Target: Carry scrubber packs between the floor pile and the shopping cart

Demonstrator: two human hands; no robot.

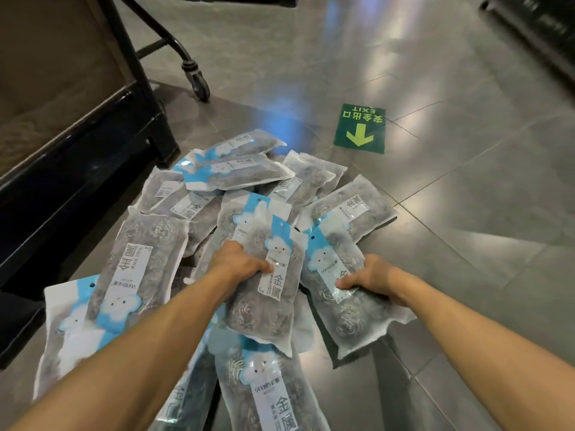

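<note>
Several clear packets of steel wool scourers with blue and white cloud labels lie in a heap on the grey tiled floor. My left hand grips one packet at its middle, thumb across the label. My right hand grips a second packet just to the right, fingers curled over its edge. Both packets sit above the pile, tilted, blue header ends pointing away from me. More packets lie under and around my forearms, one long packet at the left and another near the bottom.
A dark shelf base runs along the left. A cart leg with a castor wheel stands behind the heap. A green exit sticker with an arrow is on the floor at the right. Another dark fixture sits at the top right.
</note>
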